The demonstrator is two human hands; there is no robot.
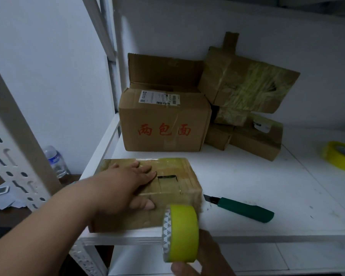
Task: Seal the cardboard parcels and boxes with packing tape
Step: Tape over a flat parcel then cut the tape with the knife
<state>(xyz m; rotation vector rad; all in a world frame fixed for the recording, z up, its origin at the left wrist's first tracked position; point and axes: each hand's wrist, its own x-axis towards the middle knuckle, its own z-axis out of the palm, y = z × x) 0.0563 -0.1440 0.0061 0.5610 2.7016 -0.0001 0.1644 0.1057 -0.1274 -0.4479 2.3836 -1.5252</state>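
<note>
Up front on writing: we read three red characters, 两包面, on the near face of the open cardboard box point(164, 124) at the far left of the white shelf point(247, 196); it also carries a white shipping label point(159, 98) w/ barcodes, print too small to read. Its far flap stands up; contents hidden from our angle. Right of it, a leaning stack of taped parcels point(245, 88), wrapped in yellowish tape, w/ a small white sticker on the lower one, unreadable. Near the shelf's left front edge sits the parcel we're sealing point(167, 188), already covered in glossy tape, w/ a rectangular cutout in its top; inside looks dark, can't tell what's in it. Our left hand point(126, 188) lies on it, fingers spread flat on the top, thumb hooked over the near side. Our right hand point(203, 255) grips a yellow-green tape roll point(180, 234) just at the parcel's near right corner; the roll's core has a white triangle pattern, no legible brand. A green utility knife point(245, 209) lies on the shelf right of the parcel, blade out, tip just beside it. Second yellow tape roll point(341, 156) at far right edge. Off the shelf, left, a water bottle point(55, 161) w/ a blue label, text blurred.
</note>
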